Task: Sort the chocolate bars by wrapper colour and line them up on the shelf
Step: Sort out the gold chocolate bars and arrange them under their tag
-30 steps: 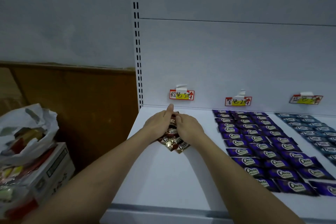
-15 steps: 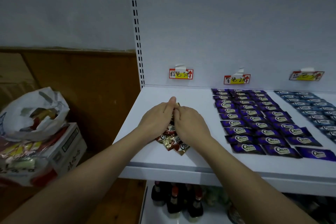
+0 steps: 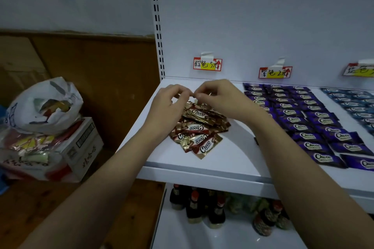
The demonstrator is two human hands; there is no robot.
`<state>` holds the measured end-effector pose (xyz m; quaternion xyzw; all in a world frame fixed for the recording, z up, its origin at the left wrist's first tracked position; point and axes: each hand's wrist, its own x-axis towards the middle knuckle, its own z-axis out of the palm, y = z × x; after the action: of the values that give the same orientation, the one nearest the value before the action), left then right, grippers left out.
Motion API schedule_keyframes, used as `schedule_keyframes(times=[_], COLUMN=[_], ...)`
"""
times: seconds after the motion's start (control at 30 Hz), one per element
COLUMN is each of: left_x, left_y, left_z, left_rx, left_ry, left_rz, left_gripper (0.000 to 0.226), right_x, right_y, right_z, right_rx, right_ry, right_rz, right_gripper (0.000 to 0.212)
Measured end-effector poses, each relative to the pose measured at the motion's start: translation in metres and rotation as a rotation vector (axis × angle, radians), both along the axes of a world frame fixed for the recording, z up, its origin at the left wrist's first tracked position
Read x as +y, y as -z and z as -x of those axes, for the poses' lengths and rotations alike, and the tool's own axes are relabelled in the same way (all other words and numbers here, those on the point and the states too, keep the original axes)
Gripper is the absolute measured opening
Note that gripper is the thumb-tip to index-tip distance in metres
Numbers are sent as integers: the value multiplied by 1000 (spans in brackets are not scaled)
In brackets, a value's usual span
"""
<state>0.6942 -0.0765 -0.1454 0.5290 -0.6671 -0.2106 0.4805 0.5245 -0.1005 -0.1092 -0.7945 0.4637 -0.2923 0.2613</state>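
A loose heap of brown chocolate bars (image 3: 199, 127) in shiny, crinkled foil with gold ends lies on the smooth white shelf (image 3: 212, 166), below the left paper price tag (image 3: 207, 64). Both hands hover over the back of the heap with fingers curled. The left hand (image 3: 168, 103) and the right hand (image 3: 218, 95) meet at the fingertips, seemingly pinching a wrapper edge; what exactly they hold I cannot tell. To the right, flat purple bars (image 3: 299, 115) lie in neat rows, then blue bars (image 3: 356, 105) beyond. Dark glass bottles (image 3: 202, 206) stand on the lower shelf. At left, a crumpled white plastic bag (image 3: 44, 105) sits on a cardboard box (image 3: 81, 147).
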Motion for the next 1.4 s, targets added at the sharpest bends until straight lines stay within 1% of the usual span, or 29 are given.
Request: schedule_keyframes(times=[0.07,0.13,0.27,0.37,0.4,0.47,0.53,0.63,0.7,0.77,0.87,0.97,1.07,1.13,1.2,1.27,1.33,1.4], left_x=[-1,-2,2,2,2,1,0,1,1,1,2,2,1,0,-1,-3,-4,-6], left_y=[3,3,2,0,-1,-2,-2,-2,-3,-4,-4,-1,0,-1,-3,-5,-9,-13], left_z=[-1,-3,-9,-11,-11,-13,-19,-26,-29,-30,-31,-32,-30,-29,-29,-31,-33,-34], left_rx=[-13,15,72,104,102,103,133,161,148,98,64,84,50,67,131,299,445,501], left_ry=[-20,-45,-69,-69,-65,-58,-42,41,92,106,97,61,-43,-119,-184,-192,-178,-160], left_rz=[-16,-48,-160,-241,-267,-306,-332,-383,-398,-392,-360,-303,-216,-150,-100,-116,-192,-288], left_gripper=[19,22,26,27,26,25,22,17,22,33,40,35,21,20,22,22,21,22], right_x=[5,12,19,15,13,9,6,3,3,4,6,4,2,1,0,-1,-2,-1], right_y=[3,3,3,0,0,0,2,3,1,-2,-5,-2,-1,1,3,5,5,4], right_z=[3,6,11,10,12,17,21,23,23,24,24,26,29,29,26,24,22,21], right_rx=[31,41,101,102,67,-66,-210,-373,-477,-570,-593,-571,-536,-525,-518,-503,-501,-490], right_ry=[-14,-25,-21,28,48,84,129,182,226,246,263,304,330,342,361,383,404,408], right_rz=[4,-34,-145,-119,-120,-151,-185,-257,-363,-457,-478,-435,-378,-355,-345,-341,-350,-359], right_gripper=[12,10,21,26,22,13,11,20,28,32,28,23,18,15,14,12,10,9])
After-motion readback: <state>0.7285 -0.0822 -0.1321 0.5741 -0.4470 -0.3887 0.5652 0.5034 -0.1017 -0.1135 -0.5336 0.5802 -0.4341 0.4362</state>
